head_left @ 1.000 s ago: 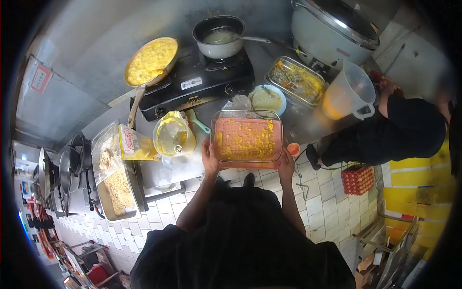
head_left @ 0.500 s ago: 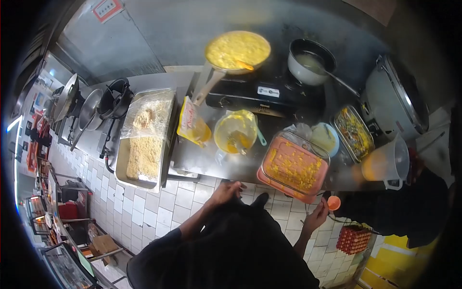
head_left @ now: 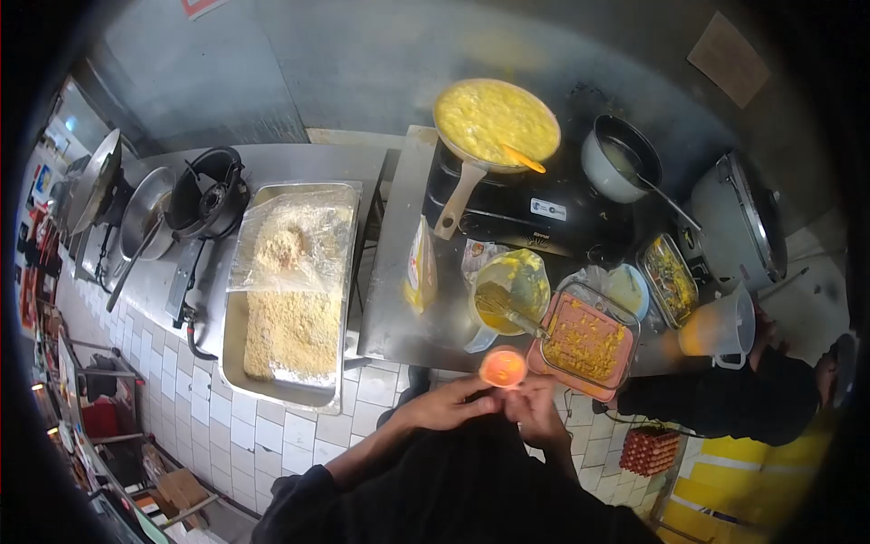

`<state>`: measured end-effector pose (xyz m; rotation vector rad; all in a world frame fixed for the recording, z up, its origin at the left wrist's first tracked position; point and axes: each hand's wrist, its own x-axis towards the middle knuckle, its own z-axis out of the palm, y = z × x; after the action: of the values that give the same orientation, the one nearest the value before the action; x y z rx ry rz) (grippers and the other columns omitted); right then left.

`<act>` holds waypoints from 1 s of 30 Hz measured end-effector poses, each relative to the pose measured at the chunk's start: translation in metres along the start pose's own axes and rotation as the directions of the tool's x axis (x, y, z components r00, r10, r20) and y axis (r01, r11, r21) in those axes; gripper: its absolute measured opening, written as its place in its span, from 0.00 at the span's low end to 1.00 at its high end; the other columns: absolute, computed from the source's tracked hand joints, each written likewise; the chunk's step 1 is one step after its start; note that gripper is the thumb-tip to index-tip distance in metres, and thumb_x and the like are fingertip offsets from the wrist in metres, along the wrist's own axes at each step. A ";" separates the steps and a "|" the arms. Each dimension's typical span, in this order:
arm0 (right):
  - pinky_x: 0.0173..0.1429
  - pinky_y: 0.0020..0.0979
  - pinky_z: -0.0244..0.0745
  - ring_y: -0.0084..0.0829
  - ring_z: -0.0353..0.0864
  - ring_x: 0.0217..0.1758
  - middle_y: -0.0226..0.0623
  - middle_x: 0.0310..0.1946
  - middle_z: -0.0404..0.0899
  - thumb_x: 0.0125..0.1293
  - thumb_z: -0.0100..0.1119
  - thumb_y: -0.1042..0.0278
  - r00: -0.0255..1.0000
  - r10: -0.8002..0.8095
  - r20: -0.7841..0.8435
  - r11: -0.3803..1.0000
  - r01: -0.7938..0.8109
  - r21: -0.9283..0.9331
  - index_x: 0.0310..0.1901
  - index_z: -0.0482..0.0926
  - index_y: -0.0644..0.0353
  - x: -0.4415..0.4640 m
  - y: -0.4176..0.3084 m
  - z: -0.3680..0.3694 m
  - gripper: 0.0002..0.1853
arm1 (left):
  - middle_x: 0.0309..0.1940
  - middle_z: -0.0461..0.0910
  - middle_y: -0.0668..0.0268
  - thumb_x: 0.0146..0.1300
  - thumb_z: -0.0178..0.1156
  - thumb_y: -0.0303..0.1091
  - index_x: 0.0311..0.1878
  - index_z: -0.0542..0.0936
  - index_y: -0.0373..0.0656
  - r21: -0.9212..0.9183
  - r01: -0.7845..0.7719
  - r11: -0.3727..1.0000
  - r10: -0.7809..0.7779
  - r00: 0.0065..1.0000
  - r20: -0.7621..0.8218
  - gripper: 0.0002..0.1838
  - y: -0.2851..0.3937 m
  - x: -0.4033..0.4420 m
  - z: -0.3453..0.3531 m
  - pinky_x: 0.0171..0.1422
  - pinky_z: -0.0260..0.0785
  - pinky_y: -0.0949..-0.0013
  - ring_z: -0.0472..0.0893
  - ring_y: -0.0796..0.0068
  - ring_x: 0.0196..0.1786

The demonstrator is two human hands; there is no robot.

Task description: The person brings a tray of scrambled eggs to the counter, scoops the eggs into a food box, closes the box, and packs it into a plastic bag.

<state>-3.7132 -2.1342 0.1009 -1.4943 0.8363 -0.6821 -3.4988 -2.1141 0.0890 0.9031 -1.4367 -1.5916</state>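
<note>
Right hand [head_left: 536, 414]: fingers closed on a small orange cup [head_left: 504, 367], held in front of the body. Left hand [head_left: 456, 403]: fingers narrowly spread at the cup's lower side; whether they grip it, cannot tell. Just beyond, on the table [head_left: 385, 313]: one pitcher [head_left: 530, 281], yellow-smeared, whisk [head_left: 507, 310] inside; one glass dish [head_left: 594, 337] on a pink tray [head_left: 591, 385]. Farther: one pan [head_left: 497, 124] of yellow food, an orange utensil [head_left: 524, 159] in it.

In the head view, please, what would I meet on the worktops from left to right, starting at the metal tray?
Metal tray, bag, mixing bowl, pink tray, narrow glass dish, clear jug.
</note>
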 end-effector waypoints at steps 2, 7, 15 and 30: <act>0.38 0.28 0.72 0.23 0.72 0.30 0.35 0.33 0.72 0.73 0.48 0.74 0.975 -0.192 0.109 0.981 0.193 0.001 0.49 0.63 0.62 0.028 -0.015 0.020 0.07 | 0.31 0.71 0.74 0.75 0.50 0.48 0.49 0.77 0.41 -0.324 0.229 0.918 -0.237 0.971 0.015 0.19 0.010 -0.002 -0.007 0.42 0.67 0.75 0.71 0.80 0.36; 0.36 0.27 0.75 0.28 0.79 0.34 0.42 0.40 0.75 0.70 0.53 0.75 0.874 -0.333 0.354 0.508 0.482 -0.714 0.49 0.62 0.61 0.078 -0.069 0.021 0.11 | 0.45 0.77 0.65 0.75 0.50 0.47 0.49 0.76 0.39 -0.684 -0.128 0.718 -0.155 0.929 -0.337 0.19 0.030 0.003 -0.007 0.42 0.69 0.75 0.75 0.78 0.42; 0.36 0.38 0.76 0.41 0.84 0.36 0.45 0.33 0.81 0.67 0.61 0.64 0.924 -0.272 -0.270 0.857 0.105 -0.504 0.42 0.70 0.61 0.205 -0.146 -0.074 0.12 | 0.37 0.76 0.61 0.76 0.43 0.49 0.34 0.68 0.42 -0.378 -0.475 0.795 0.107 0.722 -0.683 0.20 0.100 0.060 -0.087 0.55 0.72 0.62 0.79 0.71 0.45; 0.42 0.51 0.76 0.55 0.82 0.39 0.56 0.35 0.79 0.67 0.52 0.66 0.962 -0.269 -0.051 0.390 0.061 -0.919 0.44 0.73 0.65 0.394 -0.036 -0.138 0.11 | 0.39 0.80 0.48 0.52 0.72 0.39 0.48 0.69 0.34 0.567 0.484 0.667 0.277 0.545 -0.791 0.28 0.069 0.207 -0.152 0.47 0.73 0.53 0.81 0.45 0.43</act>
<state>-3.5989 -2.5365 0.1279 -2.5964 1.3506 -0.5065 -3.4454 -2.3695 0.1421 1.9606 -1.2314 -0.3050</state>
